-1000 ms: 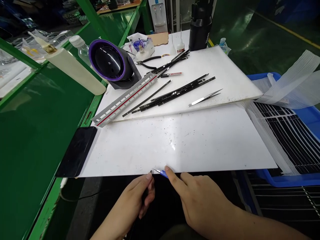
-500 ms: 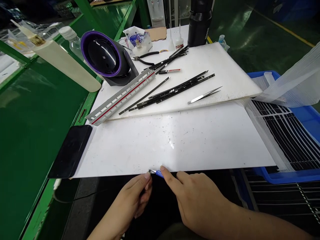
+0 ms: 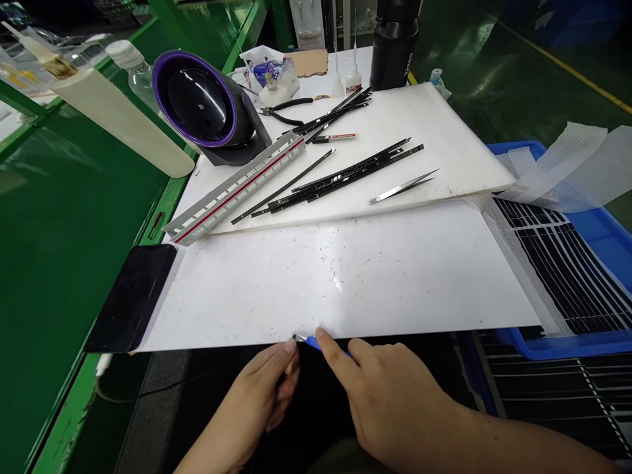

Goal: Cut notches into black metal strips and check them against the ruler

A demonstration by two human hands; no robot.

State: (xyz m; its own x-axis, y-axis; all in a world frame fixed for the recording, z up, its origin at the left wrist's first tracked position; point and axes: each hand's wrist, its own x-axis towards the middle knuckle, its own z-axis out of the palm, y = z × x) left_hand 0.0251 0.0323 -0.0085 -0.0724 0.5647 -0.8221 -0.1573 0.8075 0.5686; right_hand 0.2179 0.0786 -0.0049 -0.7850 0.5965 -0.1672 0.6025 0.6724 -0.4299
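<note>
At the table's front edge, my left hand (image 3: pixel 269 382) pinches a small dark piece (image 3: pixel 295 337) between thumb and fingers; most of it is hidden. My right hand (image 3: pixel 390 388) is closed around a slim blue-handled tool (image 3: pixel 313 342), index finger stretched along it. The tool's thin metal tip points left and meets the dark piece. What kind of tip it has is too small to tell. Beyond the hands, several narrow black strips (image 3: pixel 340 179) lie on a white foam board (image 3: pixel 459 145), with metal tweezers (image 3: pixel 402 187) to their right.
A grey slotted rail (image 3: pixel 237 192) with a red line lies left of the strips. Behind it stand a purple-rimmed fan (image 3: pixel 197 105), pliers (image 3: pixel 286 110) and a black bottle (image 3: pixel 395 49). A phone (image 3: pixel 131 296) rests at left; a blue bin (image 3: pixel 530 345) holds more strips at right.
The tool's handle now slants down more to the right, showing more blue beneath my right index finger. The loose plastic sheet over the bin has dropped lower. The view has shifted slightly.
</note>
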